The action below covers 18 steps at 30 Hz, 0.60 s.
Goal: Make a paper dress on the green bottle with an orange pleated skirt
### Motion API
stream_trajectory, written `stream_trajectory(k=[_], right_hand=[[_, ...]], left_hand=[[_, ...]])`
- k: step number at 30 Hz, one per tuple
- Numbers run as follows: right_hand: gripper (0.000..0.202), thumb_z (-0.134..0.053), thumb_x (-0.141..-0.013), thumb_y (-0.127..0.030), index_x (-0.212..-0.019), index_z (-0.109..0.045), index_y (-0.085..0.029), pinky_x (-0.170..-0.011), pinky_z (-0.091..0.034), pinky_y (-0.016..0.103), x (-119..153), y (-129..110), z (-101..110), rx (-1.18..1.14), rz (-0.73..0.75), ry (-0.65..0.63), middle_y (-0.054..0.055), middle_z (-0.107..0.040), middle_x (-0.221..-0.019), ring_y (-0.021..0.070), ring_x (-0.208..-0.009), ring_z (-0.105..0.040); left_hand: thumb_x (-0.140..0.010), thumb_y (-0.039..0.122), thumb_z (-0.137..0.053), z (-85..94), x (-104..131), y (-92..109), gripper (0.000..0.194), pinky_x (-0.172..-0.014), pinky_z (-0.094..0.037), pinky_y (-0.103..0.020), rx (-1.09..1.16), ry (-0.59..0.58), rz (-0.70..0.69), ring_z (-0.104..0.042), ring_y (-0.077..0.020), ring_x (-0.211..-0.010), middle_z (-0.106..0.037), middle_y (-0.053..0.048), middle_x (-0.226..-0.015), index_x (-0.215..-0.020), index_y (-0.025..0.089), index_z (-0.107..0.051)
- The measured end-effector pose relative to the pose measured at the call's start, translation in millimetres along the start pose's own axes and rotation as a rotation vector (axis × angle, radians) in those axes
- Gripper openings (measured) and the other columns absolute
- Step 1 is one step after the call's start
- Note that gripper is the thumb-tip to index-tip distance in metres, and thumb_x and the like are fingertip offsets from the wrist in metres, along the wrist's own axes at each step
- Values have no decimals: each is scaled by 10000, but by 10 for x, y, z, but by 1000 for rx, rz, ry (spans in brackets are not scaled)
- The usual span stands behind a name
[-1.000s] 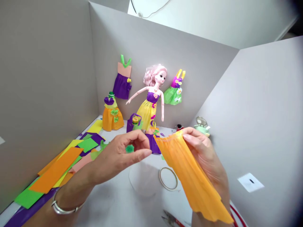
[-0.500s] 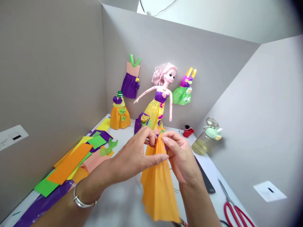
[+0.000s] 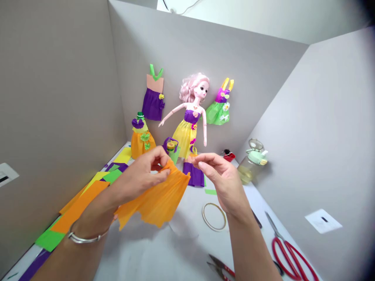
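My left hand (image 3: pixel 146 171) pinches the gathered top of a piece of orange crepe paper (image 3: pixel 164 199), which fans out below in pleats with an uneven lower edge. To the right of the paper and apart from it, my right hand (image 3: pixel 221 179) is raised, thumb and forefinger slightly parted, with nothing visible between them. Behind the fingertips lies a small dress with a purple skirt (image 3: pixel 193 175), its top partly covered by the right hand. On the table below sits a ring of narrow tape (image 3: pixel 203 216).
A pink-haired doll (image 3: pixel 191 117) stands at the back between two wall-hung paper dresses. Coloured paper sheets (image 3: pixel 82 205) lie along the left. At right are red-handled scissors (image 3: pixel 288 249) and a jar (image 3: pixel 247 169); snips (image 3: pixel 219 267) lie at the front.
The orange paper has moved left and tilted in my left hand. My right hand has let go of it and drawn apart. The purple dress and tape ring now show. The view has shifted.
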State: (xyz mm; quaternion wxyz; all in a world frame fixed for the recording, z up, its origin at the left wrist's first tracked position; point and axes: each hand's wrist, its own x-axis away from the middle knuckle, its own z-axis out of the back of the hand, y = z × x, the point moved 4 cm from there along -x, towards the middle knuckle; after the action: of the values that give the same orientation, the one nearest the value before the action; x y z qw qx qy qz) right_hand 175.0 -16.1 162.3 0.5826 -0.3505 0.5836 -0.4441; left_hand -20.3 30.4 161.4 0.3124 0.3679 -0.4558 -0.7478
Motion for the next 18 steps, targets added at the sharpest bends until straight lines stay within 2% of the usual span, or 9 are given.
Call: stream_trajectory(k=[3, 6, 11, 13, 18], right_hand=[[270, -709, -825, -338, -1084, -669, -273, -955, -476, 373, -63, 76, 115, 64, -64, -162, 43, -676, -1176, 225, -1123, -604], [409, -755, -776, -340, -1167, -648, -288, -1048, -421, 423, -130, 242, 204, 120, -125, -294, 49, -617, -1298, 247, -1233, -538], [514, -781, -728, -411, -1195, -626, -264, -1076, -390, 451, -191, 478, 187, 8, -142, -496, 72, -589, -1292, 259, -1251, -523], [523, -786, -718, -426, -1185, -620, -256, -1069, -393, 442, -189, 507, 139, -14, -135, -521, 71, -590, -1269, 255, -1246, -523], [379, -790, -721, -378, -1037, -654, -220, -893, -496, 363, -184, 552, -7, 19, -194, -415, 50, -634, -1096, 213, -1058, -599]], left_hand=[[-827, 332, -661, 210, 66, 23, 253, -599, -422, -242, 122, 19, 49, -499, -121, -716, -498, 16, -874, -798, 224, -435], [-785, 351, -718, 407, 121, 22, 290, -580, -450, -230, 189, 121, 71, -512, -133, -735, -511, 2, -910, -785, 229, -455], [-807, 318, -712, 566, 154, -36, 199, -600, -457, -208, 239, 226, 134, -509, -113, -739, -529, 33, -952, -841, 244, -530], [-805, 313, -717, 593, 158, -46, 194, -612, -451, -203, 250, 245, 134, -511, -112, -757, -540, 46, -956, -853, 246, -541], [-803, 288, -724, 639, 181, -50, 207, -655, -446, -196, 250, 251, 107, -509, -107, -790, -549, 63, -967, -820, 233, -525]])
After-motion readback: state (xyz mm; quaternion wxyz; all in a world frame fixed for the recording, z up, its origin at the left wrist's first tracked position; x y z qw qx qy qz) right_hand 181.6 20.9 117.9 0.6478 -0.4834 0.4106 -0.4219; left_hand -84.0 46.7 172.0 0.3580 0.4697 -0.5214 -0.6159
